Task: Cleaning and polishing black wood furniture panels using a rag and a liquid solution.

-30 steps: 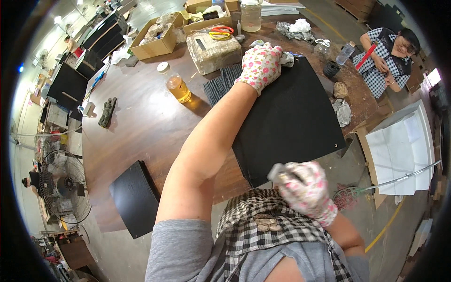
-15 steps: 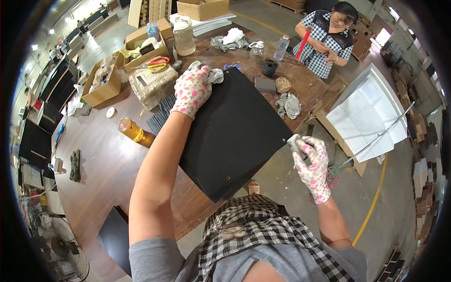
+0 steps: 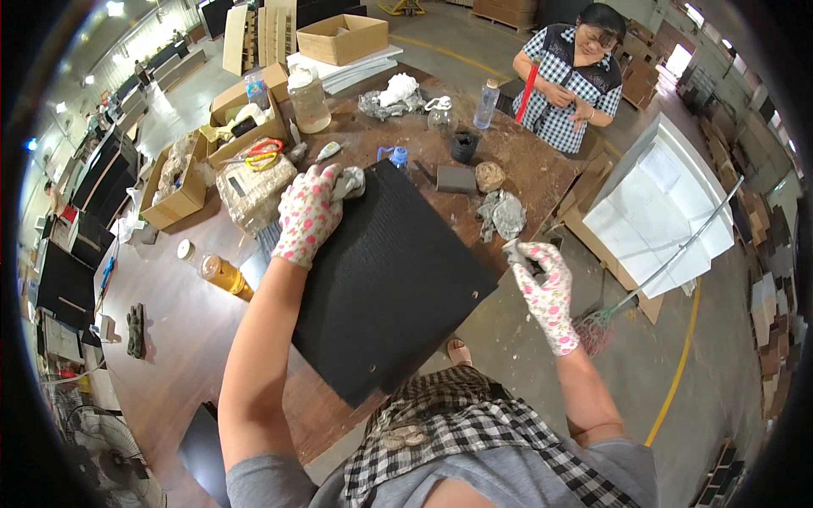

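A flat black panel [image 3: 389, 271] with a fine ribbed surface and small holes near its lower edges lies tilted across the table's near edge. My left hand [image 3: 310, 212], in a white glove with pink flowers, is closed on a crumpled grey rag [image 3: 350, 183] at the panel's upper left corner. Off the panel's right corner, my right hand [image 3: 546, 292] wears a matching glove. Its fingers pinch a small whitish-grey piece [image 3: 511, 251], perhaps cloth, slightly apart from the panel. A blue-capped bottle [image 3: 395, 156] and a small white tool [image 3: 329, 151] are beyond the panel's top.
Around the brown table [image 3: 186, 322] stand an amber bottle [image 3: 222, 275], a wrapped package [image 3: 254, 190] with scissors, cartons [image 3: 182, 207], a black cup [image 3: 463, 146] and a grey rag [image 3: 502, 215]. A person [image 3: 572, 80] stands at the far right, near a white-lined box [image 3: 652, 203].
The panel has shifted a little toward me, with my left hand and its rag moving along. My right hand has drawn off the panel's right corner. More of the blue-capped bottle shows.
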The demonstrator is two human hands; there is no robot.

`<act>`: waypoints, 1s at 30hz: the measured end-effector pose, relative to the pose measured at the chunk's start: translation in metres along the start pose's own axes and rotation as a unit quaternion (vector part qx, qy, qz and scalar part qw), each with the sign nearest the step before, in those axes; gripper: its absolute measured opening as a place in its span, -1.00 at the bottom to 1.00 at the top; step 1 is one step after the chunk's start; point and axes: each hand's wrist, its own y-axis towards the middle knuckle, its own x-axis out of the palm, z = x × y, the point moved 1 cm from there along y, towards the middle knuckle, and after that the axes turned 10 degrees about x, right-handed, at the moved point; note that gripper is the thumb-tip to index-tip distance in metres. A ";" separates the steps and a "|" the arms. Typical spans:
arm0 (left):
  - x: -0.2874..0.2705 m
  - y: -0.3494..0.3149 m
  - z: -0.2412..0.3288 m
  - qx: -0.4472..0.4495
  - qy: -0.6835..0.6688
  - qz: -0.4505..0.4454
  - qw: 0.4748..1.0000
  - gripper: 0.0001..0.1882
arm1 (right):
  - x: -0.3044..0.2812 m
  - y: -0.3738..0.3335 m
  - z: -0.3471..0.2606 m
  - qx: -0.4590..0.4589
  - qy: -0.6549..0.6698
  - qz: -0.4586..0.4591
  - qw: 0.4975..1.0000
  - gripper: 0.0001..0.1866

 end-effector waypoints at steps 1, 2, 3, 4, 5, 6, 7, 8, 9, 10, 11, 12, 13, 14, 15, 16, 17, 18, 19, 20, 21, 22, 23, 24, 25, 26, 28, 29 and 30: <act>0.000 -0.001 0.000 -0.002 -0.003 -0.001 1.000 -0.41 | 0.008 0.007 0.011 0.029 0.010 -0.006 1.000 -0.66; 0.000 -0.001 -0.001 0.011 -0.002 0.006 1.000 -0.40 | 0.014 0.020 0.022 0.037 -0.020 -0.019 0.999 -0.64; 0.000 -0.001 -0.001 0.014 -0.008 0.005 1.000 -0.38 | 0.021 0.035 0.034 0.010 -0.038 -0.013 0.999 -0.62; 0.000 0.000 -0.001 0.011 -0.007 0.003 1.000 -0.38 | 0.028 0.054 0.049 0.023 -0.040 -0.029 0.999 -0.61; -0.001 0.000 -0.001 0.013 -0.008 -0.005 1.000 -0.37 | 0.036 0.074 0.064 -0.007 -0.075 -0.012 0.997 -0.61; -0.001 0.000 0.000 0.014 -0.016 -0.002 1.000 -0.38 | 0.045 0.097 0.080 -0.007 -0.071 -0.025 0.997 -0.62; -0.001 0.000 0.000 0.013 -0.024 -0.004 1.000 -0.38 | 0.055 0.122 0.097 0.000 -0.066 -0.040 0.997 -0.62; -0.001 0.000 0.001 0.000 -0.025 -0.012 1.000 -0.38 | 0.066 0.148 0.111 0.007 -0.079 -0.057 0.995 -0.61; -0.001 -0.001 0.002 0.018 -0.030 0.008 0.999 -0.39 | 0.078 0.170 0.122 0.010 -0.086 -0.058 0.995 -0.61; -0.001 -0.001 0.003 0.029 -0.026 0.021 0.999 -0.40 | 0.089 0.191 0.129 0.009 -0.093 -0.074 0.993 -0.61; -0.002 -0.003 0.004 0.038 -0.021 0.032 0.999 -0.41 | 0.098 0.207 0.131 0.025 -0.108 -0.093 0.990 -0.61; -0.002 -0.004 0.003 0.044 -0.012 0.032 0.998 -0.42 | 0.102 0.218 0.127 -0.017 -0.203 -0.096 0.974 -0.60; -0.003 -0.005 0.002 0.031 -0.005 0.018 0.999 -0.40 | 0.106 0.224 0.119 -0.011 -0.216 -0.087 0.973 -0.58; -0.003 -0.004 0.002 0.020 0.003 0.006 1.000 -0.39 | 0.108 0.225 0.105 -0.067 -0.158 -0.065 0.983 -0.58; -0.005 -0.004 0.002 0.016 0.010 -0.003 1.000 -0.37 | 0.108 0.223 0.089 -0.073 -0.120 -0.067 0.988 -0.58; -0.005 0.000 0.005 0.007 0.013 0.002 1.000 -0.33 | 0.109 0.217 0.069 -0.136 -0.021 -0.104 0.985 -0.60; -0.006 0.002 0.012 -0.002 0.023 0.017 1.000 -0.37 | 0.109 0.208 0.050 -0.156 0.069 -0.158 0.972 -0.61; -0.006 0.007 0.022 -0.019 0.028 0.021 0.999 -0.40 | 0.109 0.199 0.031 -0.187 0.102 -0.222 0.951 -0.62; -0.005 0.012 0.034 -0.073 0.031 -0.009 0.997 -0.43 | 0.112 0.190 0.014 -0.212 0.135 -0.262 0.932 -0.59; -0.004 0.016 0.054 0.051 0.020 0.021 0.998 -0.45 | 0.114 0.182 0.001 -0.186 0.172 -0.311 0.916 -0.56; -0.002 0.016 0.081 0.151 0.014 0.028 0.988 -0.48 | 0.116 0.175 -0.010 -0.186 0.195 -0.361 0.893 -0.53; 0.002 0.013 0.110 0.142 -0.039 -0.008 0.989 -0.48 | 0.116 0.170 -0.017 -0.166 0.195 -0.385 0.887 -0.50; 0.005 0.007 0.140 0.145 -0.072 -0.023 0.987 -0.48 | 0.117 0.164 -0.022 -0.171 0.190 -0.414 0.874 -0.47; 0.005 -0.005 0.168 0.143 -0.082 -0.047 0.985 -0.49 | 0.116 0.160 -0.024 -0.113 0.205 -0.469 0.851 -0.35; 0.004 -0.019 0.191 0.146 -0.079 -0.063 0.984 -0.49 | 0.116 0.156 -0.025 -0.090 0.187 -0.488 0.848 -0.39; -0.002 -0.037 0.206 0.120 -0.066 -0.052 0.989 -0.47 | 0.116 0.153 -0.026 -0.024 0.227 -0.541 0.809 -0.43; -0.019 -0.077 0.214 0.042 -0.054 -0.069 0.995 -0.39 | 0.116 0.148 -0.026 0.093 0.295 -0.597 0.741 -0.47; -0.027 -0.094 0.213 -0.036 -0.035 -0.075 0.996 -0.39 | 0.119 0.146 -0.027 0.162 0.302 -0.614 0.711 -0.49; -0.036 -0.111 0.212 -0.101 0.007 -0.022 0.995 -0.41 | 0.121 0.143 -0.028 0.194 0.367 -0.610 0.675 -0.49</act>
